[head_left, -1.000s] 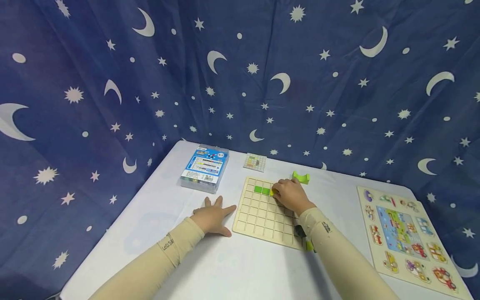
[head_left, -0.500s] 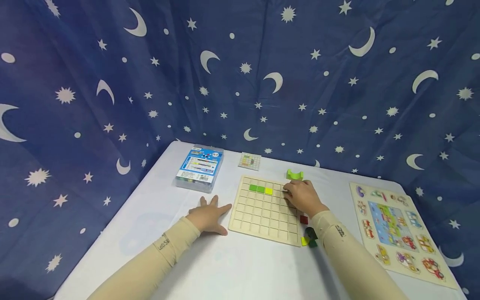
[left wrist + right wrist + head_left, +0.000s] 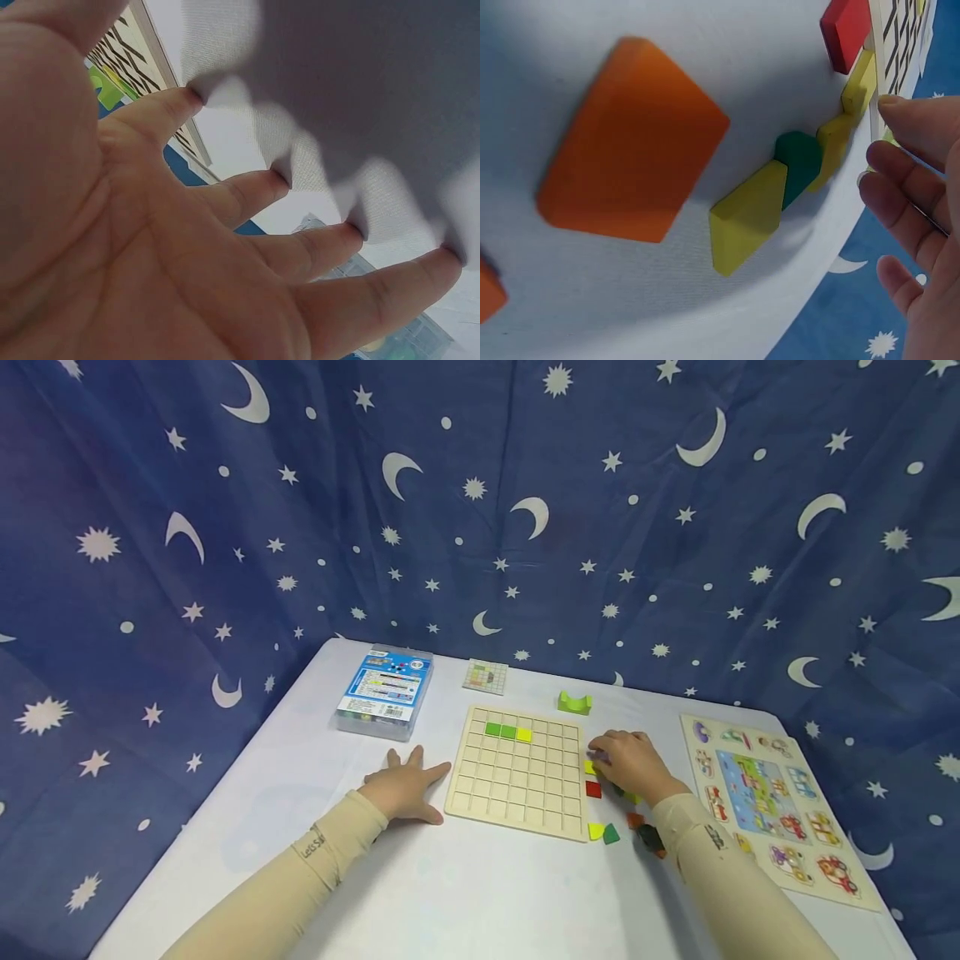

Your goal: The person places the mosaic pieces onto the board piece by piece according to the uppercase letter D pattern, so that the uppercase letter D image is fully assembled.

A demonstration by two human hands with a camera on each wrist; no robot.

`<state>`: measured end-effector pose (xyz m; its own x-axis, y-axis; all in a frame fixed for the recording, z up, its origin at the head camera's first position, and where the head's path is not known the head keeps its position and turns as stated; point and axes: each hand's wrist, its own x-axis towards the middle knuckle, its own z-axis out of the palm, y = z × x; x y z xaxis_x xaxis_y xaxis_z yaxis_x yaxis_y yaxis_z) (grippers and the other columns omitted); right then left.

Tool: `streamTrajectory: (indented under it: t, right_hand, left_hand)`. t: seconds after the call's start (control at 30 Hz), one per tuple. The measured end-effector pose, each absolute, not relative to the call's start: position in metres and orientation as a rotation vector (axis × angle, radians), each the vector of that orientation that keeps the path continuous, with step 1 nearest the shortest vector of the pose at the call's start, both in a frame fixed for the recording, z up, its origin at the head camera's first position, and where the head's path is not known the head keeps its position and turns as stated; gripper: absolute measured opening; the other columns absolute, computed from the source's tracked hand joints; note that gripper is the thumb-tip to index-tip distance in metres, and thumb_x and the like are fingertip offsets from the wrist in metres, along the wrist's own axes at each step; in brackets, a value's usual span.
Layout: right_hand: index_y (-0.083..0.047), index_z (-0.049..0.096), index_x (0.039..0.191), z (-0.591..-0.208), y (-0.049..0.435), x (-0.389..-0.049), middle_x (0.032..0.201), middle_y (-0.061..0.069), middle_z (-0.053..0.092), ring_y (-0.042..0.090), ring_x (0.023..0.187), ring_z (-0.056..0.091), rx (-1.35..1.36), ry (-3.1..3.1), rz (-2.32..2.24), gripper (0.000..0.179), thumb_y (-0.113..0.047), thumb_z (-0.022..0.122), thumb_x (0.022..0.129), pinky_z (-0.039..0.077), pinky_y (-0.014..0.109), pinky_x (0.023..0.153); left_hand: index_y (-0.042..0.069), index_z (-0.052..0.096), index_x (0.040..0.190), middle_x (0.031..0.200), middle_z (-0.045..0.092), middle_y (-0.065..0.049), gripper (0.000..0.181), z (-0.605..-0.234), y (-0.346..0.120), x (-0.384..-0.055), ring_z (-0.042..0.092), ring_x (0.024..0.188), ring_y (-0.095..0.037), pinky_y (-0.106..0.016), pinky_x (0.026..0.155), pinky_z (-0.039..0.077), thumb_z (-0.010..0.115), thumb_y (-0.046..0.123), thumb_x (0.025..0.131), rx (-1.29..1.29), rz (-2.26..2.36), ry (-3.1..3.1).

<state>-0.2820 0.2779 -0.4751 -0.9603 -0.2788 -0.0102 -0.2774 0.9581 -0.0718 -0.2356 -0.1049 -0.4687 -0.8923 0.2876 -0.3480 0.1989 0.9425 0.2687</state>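
A wooden grid board (image 3: 510, 785) lies mid-table. Two green tiles (image 3: 500, 730) and a yellow tile (image 3: 524, 735) sit side by side in one of its upper rows. My left hand (image 3: 402, 787), fingers spread, rests its fingertips on the white cloth left of the board. Over loose pieces beside the board's right edge is my right hand (image 3: 632, 765), fingers slightly bent and nothing between them in the right wrist view. Close to its fingertips are a yellow piece (image 3: 860, 84) and a red tile (image 3: 593, 789). A green piece (image 3: 800, 161) and orange piece (image 3: 634, 146) lie nearer the wrist.
Behind the board stand a small pattern card (image 3: 486, 677) and a light green curved block (image 3: 574, 702). A blue-labelled plastic box (image 3: 386, 689) lies at the back left. On the right is a vehicle picture puzzle (image 3: 772, 806). A starry blue curtain (image 3: 480, 510) hangs behind.
My right hand has left the yellow tile on the board and moved right to the loose pieces. The left hand keeps its place. The head view has shifted slightly.
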Motion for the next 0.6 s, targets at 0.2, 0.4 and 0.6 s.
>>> streamTrajectory:
  t: [0.2, 0.4, 0.6]
  right_hand:
    - [-0.012, 0.069, 0.121, -0.4782, 0.2763, -0.2777, 0.110, 0.002, 0.072, 0.026, 0.103, 0.065, -0.508, 3.066, -0.131, 0.041, -0.025, 0.079, 0.084, 0.039, 0.059, 0.102]
    - [-0.014, 0.069, 0.119, -0.4824, 0.2751, -0.2753, 0.112, 0.001, 0.071, 0.025, 0.102, 0.062, -0.496, 3.070, -0.094, 0.038, -0.023, 0.080, 0.084, 0.039, 0.057, 0.102]
    - [-0.014, 0.069, 0.120, -0.4844, 0.2754, -0.2732, 0.112, 0.001, 0.071, 0.025, 0.104, 0.061, -0.484, 3.085, -0.095, 0.039, -0.022, 0.081, 0.083, 0.039, 0.057, 0.103]
  left_hand:
    - [0.029, 0.042, 0.152, 0.160, 0.022, -0.026, 0.093, -0.4718, -0.1066, -0.2372, 0.014, 0.138, -0.065, -0.085, 0.087, 0.030, 0.082, 0.053, 0.072, 0.354, 0.313, 2.714]
    - [0.030, 0.042, 0.152, 0.160, 0.022, -0.026, 0.092, -0.4725, -0.1070, -0.2369, 0.014, 0.138, -0.066, -0.085, 0.086, 0.030, 0.082, 0.053, 0.072, 0.364, 0.310, 2.719]
    - [0.030, 0.042, 0.152, 0.160, 0.022, -0.026, 0.091, -0.4697, -0.1060, -0.2351, 0.014, 0.138, -0.065, -0.085, 0.087, 0.030, 0.082, 0.052, 0.073, 0.365, 0.327, 2.716]
